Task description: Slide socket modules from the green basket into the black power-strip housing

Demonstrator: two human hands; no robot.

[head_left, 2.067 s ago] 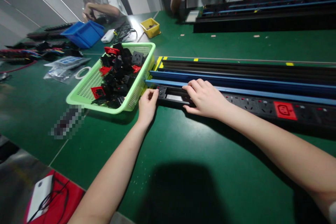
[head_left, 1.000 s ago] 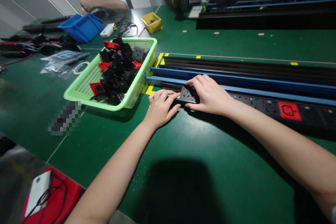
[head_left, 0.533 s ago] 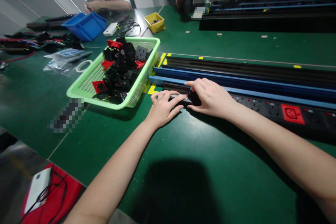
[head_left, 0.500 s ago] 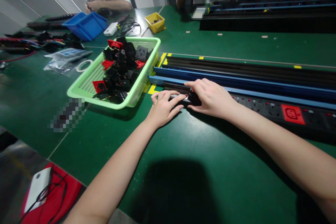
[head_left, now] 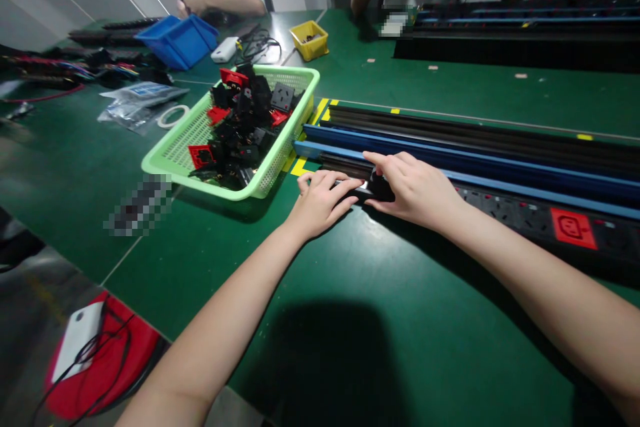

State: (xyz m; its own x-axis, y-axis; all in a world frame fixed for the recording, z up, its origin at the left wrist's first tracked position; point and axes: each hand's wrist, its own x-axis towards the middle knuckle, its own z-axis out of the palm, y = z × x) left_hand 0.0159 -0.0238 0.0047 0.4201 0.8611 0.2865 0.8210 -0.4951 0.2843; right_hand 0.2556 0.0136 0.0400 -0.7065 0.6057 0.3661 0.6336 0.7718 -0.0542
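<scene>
A long black power strip (head_left: 527, 215) with several sockets, one of them a red socket (head_left: 574, 228), lies along the green table. My left hand (head_left: 323, 203) curls over its left end, fingers on top and thumb along the near side. Close beside it, my right hand (head_left: 420, 192) has thumb and fingers around a black socket piece (head_left: 381, 187) at the strip. The fingers partly cover this piece, and I cannot tell how deep it sits. A small pale patch shows between the two hands.
Just behind the strip runs a blue rail (head_left: 500, 185). A green basket (head_left: 274, 163) of loose black and red sockets stands to the left. Farther back are a blue bin (head_left: 175, 47), a yellow bin (head_left: 314, 49) and two people. A red stool (head_left: 120, 353) is at lower left.
The whole view has shifted, so everything appears a little farther right. Both hands keep their places on the strip, with almost no change in the fingers.
</scene>
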